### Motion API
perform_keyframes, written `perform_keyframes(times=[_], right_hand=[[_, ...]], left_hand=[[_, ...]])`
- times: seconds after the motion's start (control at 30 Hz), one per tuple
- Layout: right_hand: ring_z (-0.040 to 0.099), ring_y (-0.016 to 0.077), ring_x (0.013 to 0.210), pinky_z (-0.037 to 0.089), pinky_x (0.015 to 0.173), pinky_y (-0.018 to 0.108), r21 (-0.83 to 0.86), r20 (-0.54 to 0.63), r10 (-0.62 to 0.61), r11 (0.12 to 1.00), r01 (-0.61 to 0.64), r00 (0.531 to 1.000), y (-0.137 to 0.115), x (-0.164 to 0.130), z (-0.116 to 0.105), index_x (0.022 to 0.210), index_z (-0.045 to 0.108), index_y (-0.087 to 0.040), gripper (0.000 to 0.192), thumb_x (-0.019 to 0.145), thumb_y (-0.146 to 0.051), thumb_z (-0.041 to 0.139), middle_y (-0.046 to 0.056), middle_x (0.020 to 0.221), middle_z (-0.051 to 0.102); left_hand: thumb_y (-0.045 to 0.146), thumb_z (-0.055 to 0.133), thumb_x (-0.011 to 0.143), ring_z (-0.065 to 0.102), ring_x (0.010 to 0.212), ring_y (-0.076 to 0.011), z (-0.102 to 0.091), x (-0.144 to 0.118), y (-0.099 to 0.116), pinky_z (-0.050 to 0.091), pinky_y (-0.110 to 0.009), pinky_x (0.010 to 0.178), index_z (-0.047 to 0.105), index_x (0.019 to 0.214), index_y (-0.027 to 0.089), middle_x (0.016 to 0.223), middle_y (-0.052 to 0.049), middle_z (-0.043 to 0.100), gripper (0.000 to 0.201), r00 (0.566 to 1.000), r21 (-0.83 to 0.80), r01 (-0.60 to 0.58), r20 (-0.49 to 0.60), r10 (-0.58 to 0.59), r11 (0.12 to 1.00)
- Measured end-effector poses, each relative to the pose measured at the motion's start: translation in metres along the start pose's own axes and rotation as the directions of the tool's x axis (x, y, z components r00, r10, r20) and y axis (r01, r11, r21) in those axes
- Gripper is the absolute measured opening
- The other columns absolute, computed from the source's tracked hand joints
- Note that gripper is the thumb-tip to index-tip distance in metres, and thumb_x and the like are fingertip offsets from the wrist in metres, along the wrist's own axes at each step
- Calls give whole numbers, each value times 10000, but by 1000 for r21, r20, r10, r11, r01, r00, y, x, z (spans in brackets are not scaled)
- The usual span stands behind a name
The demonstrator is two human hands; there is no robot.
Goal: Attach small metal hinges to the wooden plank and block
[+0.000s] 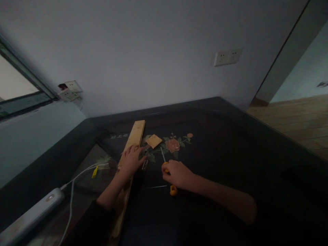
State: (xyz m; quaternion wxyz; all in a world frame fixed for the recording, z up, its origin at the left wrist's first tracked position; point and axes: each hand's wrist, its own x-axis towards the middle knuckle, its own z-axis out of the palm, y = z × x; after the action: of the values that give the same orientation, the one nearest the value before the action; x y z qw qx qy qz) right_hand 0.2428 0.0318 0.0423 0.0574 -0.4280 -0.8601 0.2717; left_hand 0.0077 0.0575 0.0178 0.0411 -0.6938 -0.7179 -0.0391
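Note:
My left hand (132, 160) lies over a long wooden plank (137, 131), fingers spread on the wood and thumb out to the right. Close to that thumb is a small metal plate with holes (145, 164), perhaps a hinge. My right hand (178, 174) is closed round the orange handle of a screwdriver (163, 154), whose thin shaft points away and slightly left. Beyond the two hands sits a square piece of light wood (154, 141). Nearer to me, below my right hand, an orange piece (173, 190) lies beside a thin shiny line; its kind is unclear.
The dark table (217, 136) bears a printed flower pattern (173, 145). At left lie a white power strip (33, 213), its cables and a yellow tag (94, 172). A wall with sockets (227, 57) rises behind the table. The picture is dim.

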Motion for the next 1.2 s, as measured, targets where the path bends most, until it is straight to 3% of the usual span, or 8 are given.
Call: perform_keyframes(times=[0.37,0.83,0.93,1.07,1.2], right_hand=[[671,247,914,452,774,335,-28,-22,5,1000,-6,1000,-12,30,12,940,713,-192,277,895,-289,458,113,955,721],[677,292,1002,483,821,357,61,19,3,998,-5,1000,-19,41,7,952,719,-164,266,880,-263,483,146,1014,731],[705,241,900,492,761,296,107,42,4,994,-9,999,-20,40,2,955,718,-165,270,887,-249,470,116,954,738],[678,143,593,480,630,231,187,86,0,982,-16,996,-19,37,-3,976,705,-166,258,890,-246,475,57,773,725],[634,114,492,473,593,216,269,99,4,963,-31,995,-19,35,-2,1030,681,-173,246,890,-235,489,18,665,692]], left_hand=[[261,563,858,531,1162,-250,0,11,-7,354,-393,1038,679,1080,269,1215,-44,630,251,989,-16,-138,-48,138,990],[169,492,850,571,1124,-254,-1,15,-11,374,-393,1023,689,1072,252,1161,-47,673,308,985,-57,-166,-49,164,984],[169,511,846,583,1109,-250,-6,10,-17,399,-383,1001,678,1091,238,1149,-55,675,305,981,-84,-193,-35,191,978],[203,636,783,572,1127,-239,-12,-4,-29,404,-374,1002,671,1100,257,1175,-49,664,324,957,-148,-271,64,283,951],[254,741,705,502,1203,-286,-13,-20,-35,353,-447,1021,676,1103,312,1243,-43,624,407,958,-85,-241,138,251,967]])
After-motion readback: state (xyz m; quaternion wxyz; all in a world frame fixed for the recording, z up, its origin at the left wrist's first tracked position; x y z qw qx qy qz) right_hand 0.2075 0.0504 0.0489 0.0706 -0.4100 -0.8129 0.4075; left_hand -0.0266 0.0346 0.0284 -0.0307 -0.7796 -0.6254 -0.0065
